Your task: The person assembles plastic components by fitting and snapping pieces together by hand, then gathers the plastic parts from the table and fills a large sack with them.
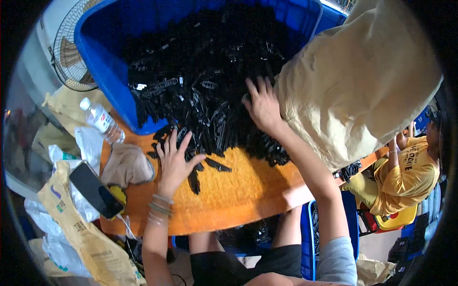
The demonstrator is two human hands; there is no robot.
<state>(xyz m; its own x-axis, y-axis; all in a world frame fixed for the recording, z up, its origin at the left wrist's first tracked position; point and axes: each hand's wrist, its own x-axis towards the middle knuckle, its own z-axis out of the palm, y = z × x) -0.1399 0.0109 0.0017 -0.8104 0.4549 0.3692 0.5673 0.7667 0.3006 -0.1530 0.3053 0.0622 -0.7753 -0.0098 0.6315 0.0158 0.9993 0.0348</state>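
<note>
A heap of small black plastic parts (210,81) spills from a tipped blue bin (102,62) onto an orange table (238,190). My left hand (174,159) lies flat with fingers spread on the near edge of the heap, with bracelets on its wrist. My right hand (262,107) rests open, fingers apart, on the parts at the right side of the heap, beside a large tan sack (362,81). Neither hand grips anything that I can see.
At the left lie a clear plastic water bottle (100,119), a beige cloth (126,164), a dark phone (95,188) and paper bags (81,233). A fan (67,52) stands at the back left. A person in a yellow shirt (405,176) sits at the right.
</note>
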